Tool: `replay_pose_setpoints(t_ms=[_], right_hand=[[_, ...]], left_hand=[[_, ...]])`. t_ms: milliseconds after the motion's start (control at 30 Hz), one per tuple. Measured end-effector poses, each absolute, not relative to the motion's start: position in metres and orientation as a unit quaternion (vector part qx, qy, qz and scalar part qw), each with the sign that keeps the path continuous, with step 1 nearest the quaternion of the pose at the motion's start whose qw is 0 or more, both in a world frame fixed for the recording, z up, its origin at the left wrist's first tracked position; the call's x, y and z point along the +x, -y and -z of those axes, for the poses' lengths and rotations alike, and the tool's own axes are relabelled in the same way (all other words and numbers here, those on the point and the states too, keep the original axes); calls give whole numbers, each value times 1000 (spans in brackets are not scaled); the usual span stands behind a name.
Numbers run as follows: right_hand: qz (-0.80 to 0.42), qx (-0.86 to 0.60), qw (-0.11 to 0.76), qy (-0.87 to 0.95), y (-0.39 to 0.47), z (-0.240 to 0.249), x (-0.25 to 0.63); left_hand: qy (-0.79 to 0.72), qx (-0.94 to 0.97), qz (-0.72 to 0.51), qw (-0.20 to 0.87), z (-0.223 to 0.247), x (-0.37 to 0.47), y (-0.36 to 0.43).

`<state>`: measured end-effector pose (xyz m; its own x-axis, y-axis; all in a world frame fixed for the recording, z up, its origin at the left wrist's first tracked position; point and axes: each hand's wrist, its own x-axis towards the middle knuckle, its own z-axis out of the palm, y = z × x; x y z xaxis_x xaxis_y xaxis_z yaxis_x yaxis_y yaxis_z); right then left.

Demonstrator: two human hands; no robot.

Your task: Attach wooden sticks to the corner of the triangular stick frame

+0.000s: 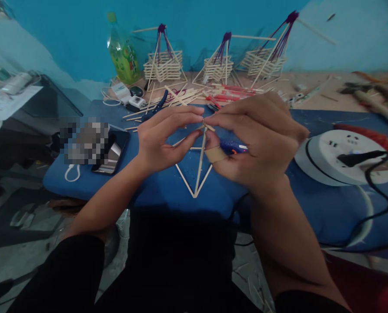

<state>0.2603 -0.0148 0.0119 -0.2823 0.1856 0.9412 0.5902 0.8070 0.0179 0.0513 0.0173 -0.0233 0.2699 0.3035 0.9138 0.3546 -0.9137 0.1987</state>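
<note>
Left hand [163, 139] and right hand [255, 139] both pinched on the top joint of a bamboo stick frame [195, 174], held over the blue mat's [155, 191] near edge. Glue gun [233, 148] lies behind the right fingers, partly hidden.

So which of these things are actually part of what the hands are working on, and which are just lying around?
In hand:
left hand and right hand pinching the stick frame
blue glue gun
loose sticks

Lying about:
green bottle
finished stick baskets
white cable reel
phone
blue pliers
</note>
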Motion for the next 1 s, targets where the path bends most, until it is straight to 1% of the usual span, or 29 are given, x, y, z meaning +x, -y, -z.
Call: replay_pose_setpoints(t_ms=[67,233,367,433,567,800,1000], right_hand=[[165,-260,545,780,16,-12,260],[115,-318,498,799,16,-9,262],[159,-264,538,784,12,-9,262],[160,-240,552,782,11,-9,262],[117,-242,545,794,12,-9,265],[138,-289,524,790,15,-8,263],[157,-291,516,790,15,-9,263]], left_hand=[[229,-795,561,25,24,52,-17],[245,-799,549,10,26,50,-19],[226,-802,553,9,28,50,-21],[216,-802,556,5,29,50,-21],[214,-805,554,-3,28,50,-21],[230,-812,536,6,25,49,-21],[202,-813,545,-26,25,49,-21]])
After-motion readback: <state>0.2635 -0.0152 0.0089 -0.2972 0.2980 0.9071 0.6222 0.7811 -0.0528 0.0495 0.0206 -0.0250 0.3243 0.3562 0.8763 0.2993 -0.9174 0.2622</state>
